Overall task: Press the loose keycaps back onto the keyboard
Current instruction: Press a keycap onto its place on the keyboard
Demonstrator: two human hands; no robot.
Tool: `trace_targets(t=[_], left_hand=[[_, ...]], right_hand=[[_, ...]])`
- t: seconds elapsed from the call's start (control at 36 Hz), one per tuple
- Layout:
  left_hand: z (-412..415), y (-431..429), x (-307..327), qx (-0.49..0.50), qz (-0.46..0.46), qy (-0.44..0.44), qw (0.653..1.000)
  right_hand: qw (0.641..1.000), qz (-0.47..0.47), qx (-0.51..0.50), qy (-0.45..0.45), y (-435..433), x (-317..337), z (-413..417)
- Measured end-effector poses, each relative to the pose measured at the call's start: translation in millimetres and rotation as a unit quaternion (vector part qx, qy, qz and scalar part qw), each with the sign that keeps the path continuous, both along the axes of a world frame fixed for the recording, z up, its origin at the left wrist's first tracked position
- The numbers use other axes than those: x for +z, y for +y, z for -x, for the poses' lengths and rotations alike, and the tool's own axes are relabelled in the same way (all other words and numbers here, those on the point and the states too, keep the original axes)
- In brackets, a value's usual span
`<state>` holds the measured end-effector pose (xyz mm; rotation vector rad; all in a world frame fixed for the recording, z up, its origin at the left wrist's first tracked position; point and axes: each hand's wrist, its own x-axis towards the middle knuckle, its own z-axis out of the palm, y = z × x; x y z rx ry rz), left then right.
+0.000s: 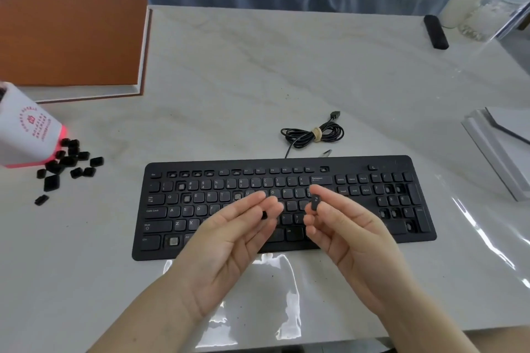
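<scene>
Black plastic, a single keycap (315, 201) sits pinched between the thumb and fingers (310, 220) of the right hand (344, 226), raised just over the middle rows of the keyboard (344, 165). Beside it the left hand (229, 241) is turned palm-up with its fingers nearly straight; a small dark shape shows at their tips, and whether they hold it cannot be told. Several sockets on the keyboard stand bare, among them one in the number row (181, 186) and one in the bottom row (173, 241). A bundled cable (312, 135) lies just behind the keyboard on the pale marbled worktop (258, 80). Well to the left, loose keycaps (68, 163) lie scattered at the mouth of a tipped white cup (25, 135), with a brown-covered book (71, 40) beyond.
</scene>
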<state>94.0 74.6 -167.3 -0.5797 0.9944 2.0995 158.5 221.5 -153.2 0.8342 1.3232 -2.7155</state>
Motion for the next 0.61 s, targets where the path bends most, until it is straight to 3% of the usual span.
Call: trace_targets(t=[0.19, 0.5, 0.61], left_hand=[[6, -22, -4, 0.005, 0.143, 0.088, 0.986], [21, -67, -15, 0.032, 0.269, 0.169, 0.948], [30, -78, -20, 0.018, 0.337, 0.244, 0.909]], right_hand=[[0.989, -0.101, 0.081, -0.067, -9, -5, 9], [0.943, -0.304, 0.134, -0.037, -34, -22, 41], [0.924, -0.359, 0.131, -0.008, -39, -30, 57]])
